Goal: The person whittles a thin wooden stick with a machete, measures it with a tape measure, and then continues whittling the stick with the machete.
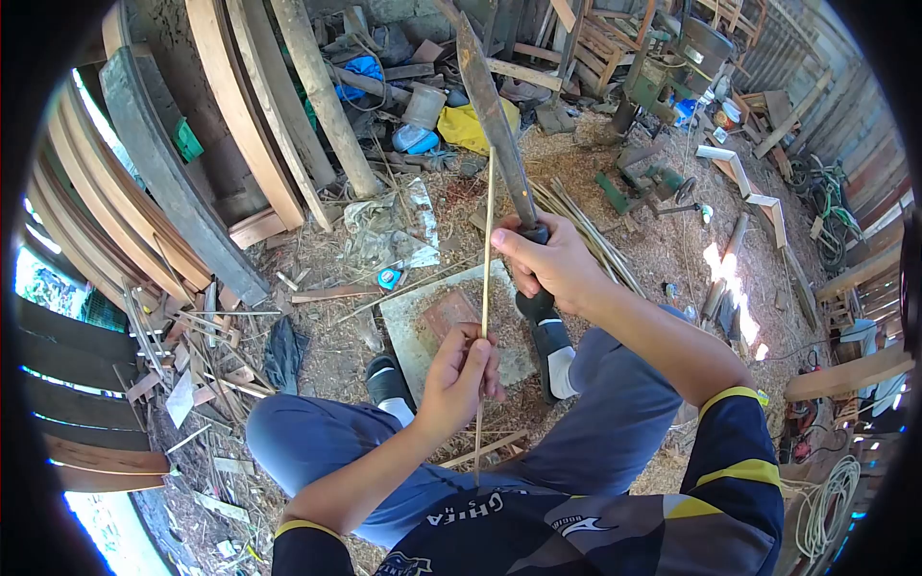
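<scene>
My right hand is wrapped round the dark handle of a machete, its long, worn blade pointing up and away from me. In my left hand a thin, pale wooden stick is pinched between thumb and fingers. The stick stands lengthwise in front of me, its lower end near my lap. Its upper part runs close along the left side of the blade, by my right thumb. Below my hands, between my feet, a grey board bears a reddish block and shavings.
A bundle of thin sticks lies right of the board. A blue tape measure is on the shaving-covered ground, left of centre. Curved planks lean at the left. A green metal vise sits at the right, near a coiled rope.
</scene>
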`<state>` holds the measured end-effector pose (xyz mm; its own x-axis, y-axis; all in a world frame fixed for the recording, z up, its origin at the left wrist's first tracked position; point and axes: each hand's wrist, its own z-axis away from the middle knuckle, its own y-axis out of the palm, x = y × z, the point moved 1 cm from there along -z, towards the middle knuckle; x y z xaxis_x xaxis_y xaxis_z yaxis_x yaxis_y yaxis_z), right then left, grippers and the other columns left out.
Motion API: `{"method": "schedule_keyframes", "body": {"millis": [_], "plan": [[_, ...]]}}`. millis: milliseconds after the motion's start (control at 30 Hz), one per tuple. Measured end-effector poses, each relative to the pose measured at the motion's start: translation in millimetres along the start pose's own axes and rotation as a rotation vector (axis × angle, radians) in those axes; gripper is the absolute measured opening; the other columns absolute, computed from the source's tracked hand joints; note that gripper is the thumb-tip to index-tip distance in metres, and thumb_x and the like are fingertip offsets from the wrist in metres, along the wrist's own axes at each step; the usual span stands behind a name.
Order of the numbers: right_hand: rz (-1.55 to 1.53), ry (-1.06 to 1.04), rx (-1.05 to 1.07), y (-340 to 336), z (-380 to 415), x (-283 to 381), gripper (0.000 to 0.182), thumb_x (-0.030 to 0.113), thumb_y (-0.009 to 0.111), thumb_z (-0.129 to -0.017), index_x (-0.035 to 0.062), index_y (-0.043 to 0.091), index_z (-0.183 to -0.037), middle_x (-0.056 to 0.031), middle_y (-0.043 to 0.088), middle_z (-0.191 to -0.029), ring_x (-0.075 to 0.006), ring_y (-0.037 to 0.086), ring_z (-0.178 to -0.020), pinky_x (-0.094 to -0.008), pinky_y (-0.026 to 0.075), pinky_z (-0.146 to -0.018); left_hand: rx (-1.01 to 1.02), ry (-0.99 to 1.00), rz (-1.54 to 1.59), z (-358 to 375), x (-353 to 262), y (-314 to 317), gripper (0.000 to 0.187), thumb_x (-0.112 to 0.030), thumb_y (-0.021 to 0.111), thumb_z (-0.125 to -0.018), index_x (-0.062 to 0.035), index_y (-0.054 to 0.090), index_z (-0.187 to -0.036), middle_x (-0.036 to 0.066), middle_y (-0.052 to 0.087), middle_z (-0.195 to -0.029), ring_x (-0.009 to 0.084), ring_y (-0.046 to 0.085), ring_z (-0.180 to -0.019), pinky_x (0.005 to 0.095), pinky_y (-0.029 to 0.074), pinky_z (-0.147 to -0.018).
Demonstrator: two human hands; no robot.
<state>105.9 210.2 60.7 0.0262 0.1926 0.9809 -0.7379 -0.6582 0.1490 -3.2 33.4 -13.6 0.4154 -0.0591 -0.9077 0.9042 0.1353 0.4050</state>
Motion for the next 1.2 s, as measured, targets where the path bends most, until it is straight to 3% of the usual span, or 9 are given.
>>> {"method": "schedule_keyframes", "body": {"millis": [133,233,267,400,533,833,933,1033,1200], "plan": [[0.144,-0.118,-0.052,-12.7,-4.2,-9.1,0.038,0.039,0.052,-0.106,0.0035,0.061,-0.094,0.0041,0.048,-0.059,-0.0058,0.042,-0.045,-0.024,0.036,-0.044,-0.054,0.019,0.044,-1.8,1.8,-2.2,0.015,-0.02,0.041,-0.11,-0.0055,0.046,-0.112,0.003,0.048,-0.079,0.0101,0.051,-0.059,0.0305,0.055,-0.058],[0.372,-0.246,-0.117,-24.1,-2.7,-16.8,0.044,0.045,0.06,-0.1,0.0023,0.065,-0.09,0.0011,0.054,-0.059,-0.0077,0.046,-0.046,-0.0305,0.034,-0.044,-0.103,0.042,0.079,-2.9,4.6,-2.4,0.016,-0.021,0.041,-0.111,-0.0054,0.045,-0.109,0.002,0.047,-0.078,0.0087,0.048,-0.056,0.029,0.054,-0.055],[0.569,-0.271,-0.14,-31.9,-4.0,-20.4,0.045,0.047,0.065,-0.096,0.0033,0.066,-0.086,-0.0023,0.056,-0.059,-0.0157,0.053,-0.047,-0.0348,0.038,-0.046,-0.125,0.047,0.085,-3.2,4.2,-2.2,0.016,-0.021,0.041,-0.111,-0.0055,0.045,-0.109,0.002,0.046,-0.078,0.0084,0.047,-0.055,0.0287,0.053,-0.053],[1.094,-0.673,-0.008,-21.1,9.4,-11.2,0.046,0.053,0.073,-0.087,0.008,0.065,-0.081,-0.0075,0.06,-0.063,-0.0304,0.061,-0.054,-0.0378,0.047,-0.051,-0.129,-0.051,0.178,0.9,-4.9,-3.7,0.019,-0.025,0.038,-0.112,-0.0072,0.045,-0.108,-0.001,0.039,-0.074,0.0061,0.036,-0.052,0.0249,0.038,-0.046],[1.432,-0.949,0.119,-11.2,14.5,-19.0,0.051,0.06,0.074,-0.081,0.0125,0.057,-0.072,-0.0034,0.055,-0.06,-0.0248,0.06,-0.051,-0.0368,0.048,-0.049,-0.12,-0.11,0.256,3.5,-5.0,-6.0,0.021,-0.027,0.036,-0.112,-0.0094,0.046,-0.105,-0.004,0.034,-0.07,0.0051,0.028,-0.051,0.0234,0.026,-0.045],[1.509,-1.053,0.096,-7.2,10.3,-9.5,0.049,0.057,0.075,-0.08,0.0124,0.058,-0.073,-0.0042,0.054,-0.059,-0.0253,0.059,-0.051,-0.0367,0.046,-0.048,-0.1,-0.078,0.193,11.0,4.3,-1.1,0.02,-0.028,0.035,-0.112,-0.0126,0.042,-0.1,-0.004,0.031,-0.068,0.0059,0.025,-0.049,0.0241,0.022,-0.043],[1.439,-0.887,-0.122,-35.2,-12.6,5.2,0.047,0.054,0.075,-0.083,0.0114,0.058,-0.073,-0.0069,0.056,-0.059,-0.0275,0.06,-0.051,-0.0393,0.047,-0.048,-0.143,-0.096,0.174,13.2,4.6,-2.1,0.019,-0.028,0.035,-0.111,-0.014,0.04,-0.099,-0.003,0.029,-0.067,0.0063,0.025,-0.05,0.0245,0.022,-0.043],[1.502,-0.951,-0.324,-52.0,-21.0,14.2,0.049,0.057,0.072,-0.085,0.013,0.058,-0.068,-0.0054,0.054,-0.052,-0.0252,0.06,-0.047,-0.0396,0.044,-0.044,-0.142,-0.101,0.184,13.2,10.5,-2.4,0.018,-0.028,0.036,-0.112,-0.0147,0.044,-0.101,-0.004,0.033,-0.069,0.0046,0.027,-0.05,0.0228,0.024,-0.042],[1.392,-1.033,0.069,-14.8,8.4,-9.2,0.051,0.058,0.074,-0.082,0.0127,0.056,-0.068,-0.0039,0.057,-0.061,-0.0235,0.06,-0.05,-0.0357,0.047,-0.047,-0.148,-0.104,0.213,10.1,6.7,-4.5,0.018,-0.027,0.038,-0.111,-0.0142,0.046,-0.103,-0.005,0.032,-0.069,0.0042,0.028,-0.052,0.0224,0.024,-0.044]]}}
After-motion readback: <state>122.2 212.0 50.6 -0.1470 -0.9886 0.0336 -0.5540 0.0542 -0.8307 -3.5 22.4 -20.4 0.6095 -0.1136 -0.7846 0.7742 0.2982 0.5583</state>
